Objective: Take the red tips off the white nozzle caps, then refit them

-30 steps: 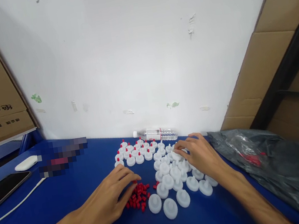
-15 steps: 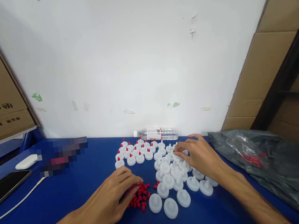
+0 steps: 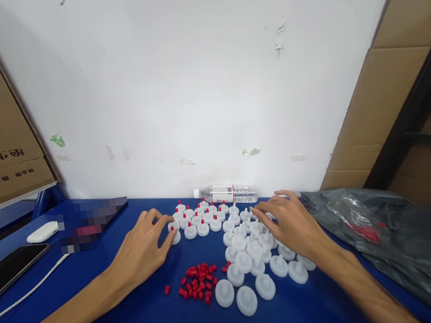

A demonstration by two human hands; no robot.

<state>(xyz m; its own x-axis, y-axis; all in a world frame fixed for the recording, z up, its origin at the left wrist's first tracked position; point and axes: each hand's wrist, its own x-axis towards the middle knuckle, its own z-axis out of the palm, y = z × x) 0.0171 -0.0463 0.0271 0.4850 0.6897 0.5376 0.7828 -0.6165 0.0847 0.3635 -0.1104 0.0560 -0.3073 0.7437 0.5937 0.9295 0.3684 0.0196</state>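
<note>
My left hand (image 3: 147, 244) is at the left end of a cluster of white nozzle caps (image 3: 203, 228) with red tips. Its thumb and forefinger are apart, beside the leftmost red-tipped cap (image 3: 175, 236); whether they touch it is unclear. My right hand (image 3: 287, 221) reaches over the back of the uncapped white nozzle caps (image 3: 243, 261). Its thumb and forefinger meet at the nozzle of one of them, partly hidden by the fingers. A loose pile of small red tips (image 3: 197, 283) lies between my forearms, with one red tip (image 3: 167, 289) off to the left.
A clear plastic bottle (image 3: 240, 194) lies along the wall behind the caps. At left are a phone (image 3: 9, 273), a white case (image 3: 42, 232) and a white cable (image 3: 40, 286). A dark plastic bag (image 3: 414, 245) covers the right side, below cardboard (image 3: 368, 101).
My left hand has left the red pile and moved up and left to the red-tipped caps. One red tip now shows apart from the pile. The right fingertips have lifted slightly.
</note>
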